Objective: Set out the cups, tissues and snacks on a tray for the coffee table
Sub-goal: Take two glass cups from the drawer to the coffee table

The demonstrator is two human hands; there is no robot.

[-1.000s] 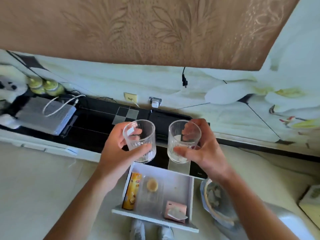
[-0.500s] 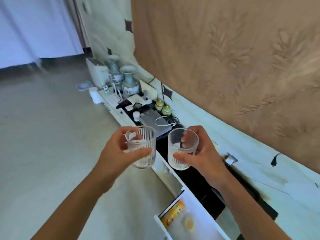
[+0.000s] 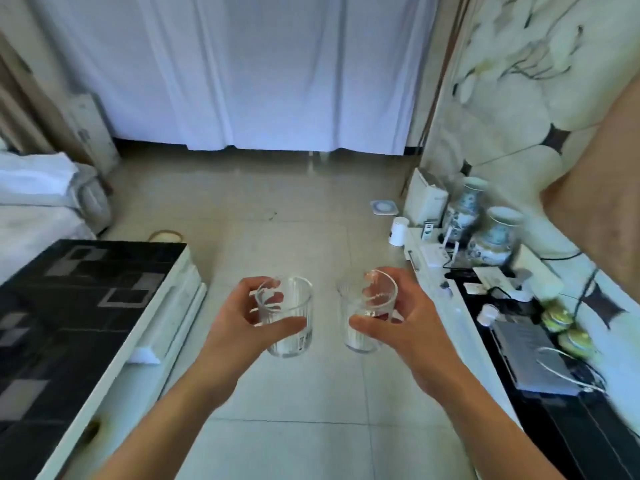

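Observation:
Two clear ribbed glass cups are held upright in front of me above the tiled floor. My left hand (image 3: 239, 323) grips the left cup (image 3: 289, 320), thumb across its front and fingers behind. The right cup (image 3: 363, 317) sits in my right hand (image 3: 405, 323), held the same way. Both cups look empty. The black-topped coffee table (image 3: 79, 323) with a white edge lies to my left. No tray, tissues or snacks are in view.
A long low cabinet (image 3: 540, 393) runs along the right wall, carrying two blue-and-white vases (image 3: 491, 237), a white box, a small white cup, cables and a grey device (image 3: 533, 355). White curtains hang ahead. A white-covered sofa (image 3: 38, 195) stands at far left.
The view has swung left, away from the wall cabinet and its open drawer, toward the room's middle and the coffee table. Both hands still hold the cups, side by side.

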